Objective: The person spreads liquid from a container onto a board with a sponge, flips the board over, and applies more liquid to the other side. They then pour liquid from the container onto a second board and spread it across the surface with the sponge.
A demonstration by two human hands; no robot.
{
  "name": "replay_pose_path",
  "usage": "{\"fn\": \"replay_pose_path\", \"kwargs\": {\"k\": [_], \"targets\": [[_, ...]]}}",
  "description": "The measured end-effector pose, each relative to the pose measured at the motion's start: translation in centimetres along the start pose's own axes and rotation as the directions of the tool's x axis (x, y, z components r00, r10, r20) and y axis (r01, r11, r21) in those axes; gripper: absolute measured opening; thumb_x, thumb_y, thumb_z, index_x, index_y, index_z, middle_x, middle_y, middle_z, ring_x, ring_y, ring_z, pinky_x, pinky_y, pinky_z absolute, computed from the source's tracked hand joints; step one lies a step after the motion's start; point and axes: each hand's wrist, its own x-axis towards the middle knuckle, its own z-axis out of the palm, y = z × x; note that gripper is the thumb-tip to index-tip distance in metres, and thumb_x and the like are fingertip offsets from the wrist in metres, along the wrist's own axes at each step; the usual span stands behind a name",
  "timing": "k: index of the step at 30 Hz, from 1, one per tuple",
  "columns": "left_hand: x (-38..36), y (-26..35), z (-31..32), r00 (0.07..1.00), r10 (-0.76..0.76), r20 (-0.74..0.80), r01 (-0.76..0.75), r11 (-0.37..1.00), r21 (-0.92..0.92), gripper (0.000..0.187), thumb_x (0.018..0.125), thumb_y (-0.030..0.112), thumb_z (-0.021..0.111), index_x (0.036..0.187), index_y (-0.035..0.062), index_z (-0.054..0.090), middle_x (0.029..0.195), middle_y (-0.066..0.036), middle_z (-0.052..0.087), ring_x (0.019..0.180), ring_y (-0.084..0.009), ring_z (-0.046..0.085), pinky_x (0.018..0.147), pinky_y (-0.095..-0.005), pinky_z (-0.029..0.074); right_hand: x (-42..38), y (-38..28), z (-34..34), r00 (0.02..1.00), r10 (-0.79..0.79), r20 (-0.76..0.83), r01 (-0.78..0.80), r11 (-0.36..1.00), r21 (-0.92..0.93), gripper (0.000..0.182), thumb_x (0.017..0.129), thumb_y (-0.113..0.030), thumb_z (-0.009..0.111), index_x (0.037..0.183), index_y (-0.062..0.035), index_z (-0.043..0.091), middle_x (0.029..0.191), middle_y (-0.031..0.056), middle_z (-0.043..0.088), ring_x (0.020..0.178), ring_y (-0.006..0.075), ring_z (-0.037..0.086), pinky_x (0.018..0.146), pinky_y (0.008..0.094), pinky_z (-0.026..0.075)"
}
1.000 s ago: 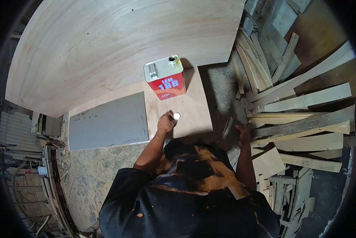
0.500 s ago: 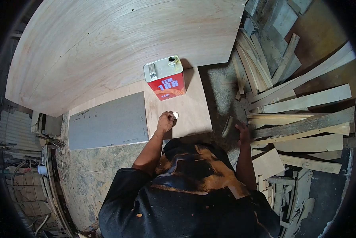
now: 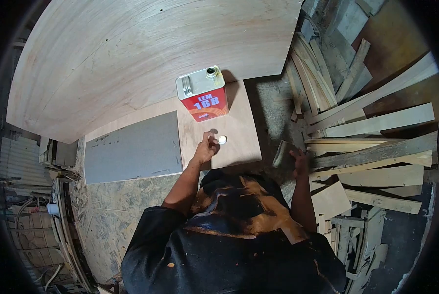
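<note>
A round white cap [image 3: 222,139] lies on the bare plywood panel [image 3: 239,152]. Just left of it is my left hand [image 3: 207,148], its fingers apart and holding nothing. Behind the cap stands a red and silver rectangular can [image 3: 203,98] marked LEM 168, upright, with its round spout uncovered. My right hand [image 3: 300,162], off the panel's right edge, grips a thin, flat, greyish piece [image 3: 282,155] that looks like a spreader. Grey coating with dark specks covers a rectangle [image 3: 133,147] on the panel's left part.
A large curved plywood sheet [image 3: 146,54] rises behind the can. Loose boards and offcuts [image 3: 376,147] are piled to the right. At the left are a slatted panel [image 3: 26,159] and a wooden frame edge [image 3: 67,230]. Dusty floor [image 3: 111,215] shows in front of the panel.
The white cap has moved slightly right, and my left hand has come off it with its fingers opening. My right hand still has the flat piece, turned slightly.
</note>
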Motion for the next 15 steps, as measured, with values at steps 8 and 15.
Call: {"fn": "replay_pose_path", "kwargs": {"k": [8,15], "targets": [[0.0,3.2,-1.8,0.981,-0.188,-0.054,0.195,0.922,0.336,0.055,0.075,0.000,0.056,0.125,0.0120,0.035,0.092,-0.018,0.065,0.090,-0.0387,0.064,0.078,-0.0459,0.050,0.8,1.3,-0.8,0.998,-0.030,-0.060,0.025,0.996,-0.084,0.050,0.077,-0.019,0.066,0.122,-0.0046,0.051,0.102,0.0103,0.060,0.091,0.0237,0.061,0.081,0.0385,0.051],[-0.3,2.3,-1.9,0.969,-0.211,-0.129,0.240,0.926,0.293,0.061,0.074,0.001,0.063,0.127,0.0142,0.036,0.097,-0.025,0.060,0.094,-0.0423,0.061,0.081,-0.0485,0.047,-0.5,0.5,0.3,0.997,0.005,-0.081,-0.009,0.999,-0.041,0.048,0.078,-0.018,0.066,0.122,-0.0055,0.051,0.103,0.0101,0.060,0.092,0.0232,0.060,0.082,0.0373,0.050]]}}
